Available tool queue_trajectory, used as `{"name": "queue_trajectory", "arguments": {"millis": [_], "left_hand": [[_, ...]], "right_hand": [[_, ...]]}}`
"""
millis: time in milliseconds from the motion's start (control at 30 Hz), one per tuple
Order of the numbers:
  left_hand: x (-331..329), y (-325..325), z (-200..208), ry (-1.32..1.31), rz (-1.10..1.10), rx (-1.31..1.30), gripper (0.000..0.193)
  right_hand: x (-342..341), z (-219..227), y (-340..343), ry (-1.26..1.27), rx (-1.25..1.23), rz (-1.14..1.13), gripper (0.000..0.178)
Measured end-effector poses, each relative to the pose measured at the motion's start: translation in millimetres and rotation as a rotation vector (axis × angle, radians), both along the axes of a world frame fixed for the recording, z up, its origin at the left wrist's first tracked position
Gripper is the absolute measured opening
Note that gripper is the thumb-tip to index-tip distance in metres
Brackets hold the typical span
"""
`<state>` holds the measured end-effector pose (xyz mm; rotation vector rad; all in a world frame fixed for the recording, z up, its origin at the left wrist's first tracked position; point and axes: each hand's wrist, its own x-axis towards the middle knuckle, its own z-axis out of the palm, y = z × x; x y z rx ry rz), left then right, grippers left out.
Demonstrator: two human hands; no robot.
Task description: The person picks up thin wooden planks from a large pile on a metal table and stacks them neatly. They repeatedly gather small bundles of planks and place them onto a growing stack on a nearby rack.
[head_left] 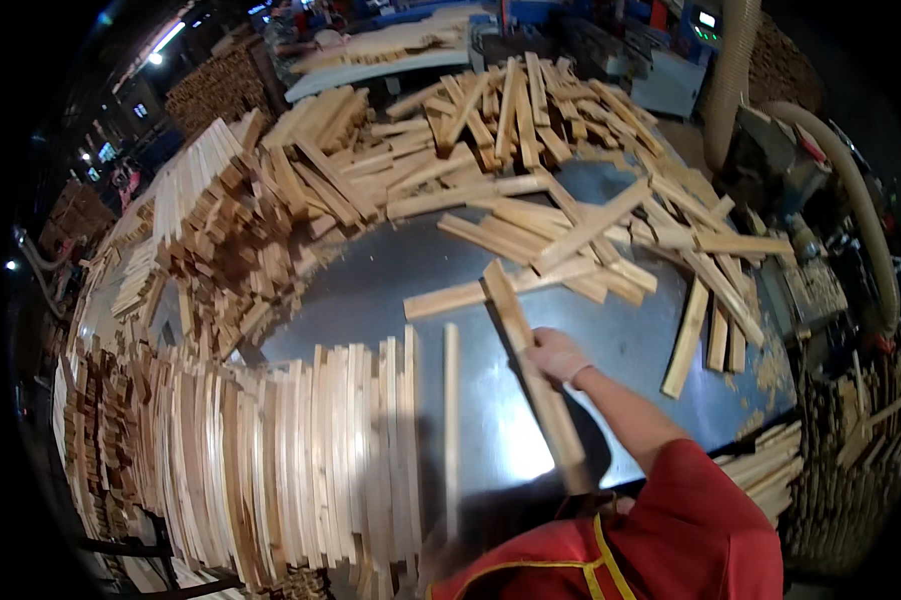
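In a pale glove, my right hand (pixel 557 356) is closed round the side of a wooden strip (pixel 536 375). The strip is raised over the metal table (pixel 370 275) and slants from the table's middle down toward my body. To its left a single narrow strip (pixel 451 420) lies apart. Farther left, a long row of wooden strips (pixel 300 460) stands side by side, ends toward me. I cannot make out my left hand; the area by my body at the lower middle is dark and blurred.
A loose heap of strips (pixel 515 110) covers the table's far side, with crossed strips (pixel 590 235) nearer. Stacked strips (pixel 210 190) rise at the far left. A ribbed hose (pixel 870 235) and machinery stand at the right, above more piled wood (pixel 850 470).
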<state>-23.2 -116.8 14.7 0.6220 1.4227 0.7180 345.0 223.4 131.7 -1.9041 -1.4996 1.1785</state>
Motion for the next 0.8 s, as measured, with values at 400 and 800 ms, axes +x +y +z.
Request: {"name": "queue_trajectory", "arguments": {"millis": [400,800], "left_hand": [[37.6,120.7,61.2,1.574,-0.614,0.642,0.091],[39.1,142.1,77.0,1.575,-0.602,0.818,0.059]], "right_hand": [[-91.1,-82.8,-9.1,0.128,0.212,0.702,0.046],[396.4,18.6,124.8,-1.235,0.202,0.055,0.086]]}}
